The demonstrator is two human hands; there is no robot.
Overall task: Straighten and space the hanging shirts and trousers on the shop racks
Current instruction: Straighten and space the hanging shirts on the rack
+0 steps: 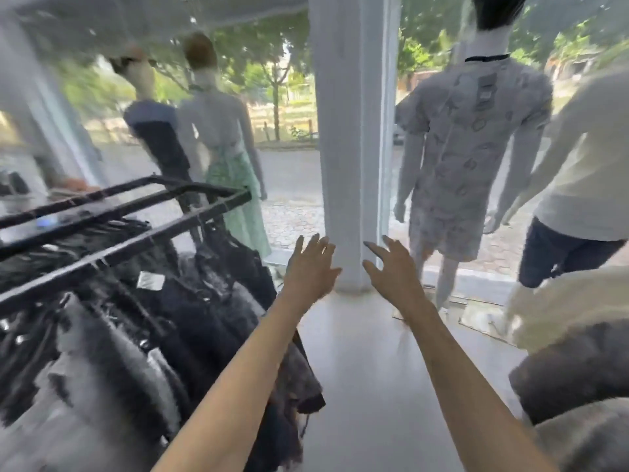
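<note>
In the head view both bare arms reach forward from the bottom of the frame toward its centre. The left hand (311,264) has a wide grip, fingers straight and spread, holding nothing. The right hand (394,267), just beside it, also has a wide grip, fingers spread and slightly bent, also holding nothing.

The black rack (136,243) fills the left and lower left of the frame, its bars slanting up toward the centre. The dark clothes (204,311) hang from it in a tight bunch, blurred. They lie to the left of and below the left hand, near it but apart from its fingers. The left forearm crosses in front of the garment at the end of the row.

Behind the hands a white pillar (350,148) stands on the pale floor (367,369). Dressed mannequins (469,148) face the window on both sides of the pillar. A heap of cream and grey clothes (575,366) lies at the lower right.
</note>
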